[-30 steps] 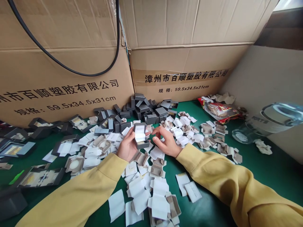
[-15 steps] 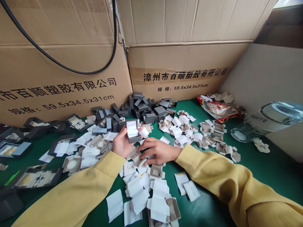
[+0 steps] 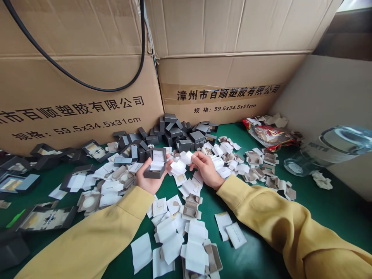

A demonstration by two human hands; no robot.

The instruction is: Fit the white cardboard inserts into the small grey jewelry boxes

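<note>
- Small open grey hinged box (image 3: 156,167) with white lining rests in the cupped left hand (image 3: 149,179), above the green table (image 3: 319,209).
- Right hand (image 3: 207,167) pinches a white folded paper insert (image 3: 182,162) just beside the box.

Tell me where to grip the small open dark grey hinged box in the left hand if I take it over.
Grip the small open dark grey hinged box by the two outer side walls of its base, coming from the right. The left hand cups it from below and the left, and the raised lid blocks the far side. The right hand holds a white card insert beside it.
</note>
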